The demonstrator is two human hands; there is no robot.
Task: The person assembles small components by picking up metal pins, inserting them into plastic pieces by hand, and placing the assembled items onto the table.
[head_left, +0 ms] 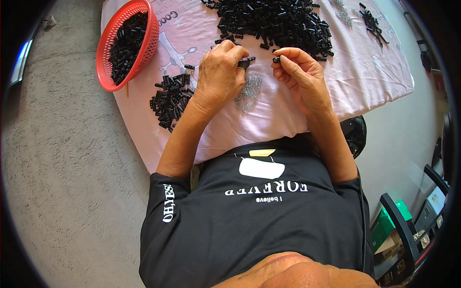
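Observation:
My left hand [218, 72] is closed in a pinch over the table, with a small black plastic piece [248, 59] sticking out past its fingertips. A short distance to the right, my right hand [303, 79] pinches a small black tube [276, 59] between thumb and forefinger, its end facing the left hand. The two hands are apart. On the cloth between them lies a loose pile of thin silvery wire pieces [248, 93], perhaps small springs. Left of my left forearm is a heap of short black tubes [169, 101].
A large mound of black tubes [278, 24] covers the table's far middle. A red plastic basket [103, 72] of black parts stands far left on the pink cloth [365, 77]. Long black pieces [373, 26] and more silvery pieces [344, 17] lie far right. A dark chair [401, 225] stands lower right.

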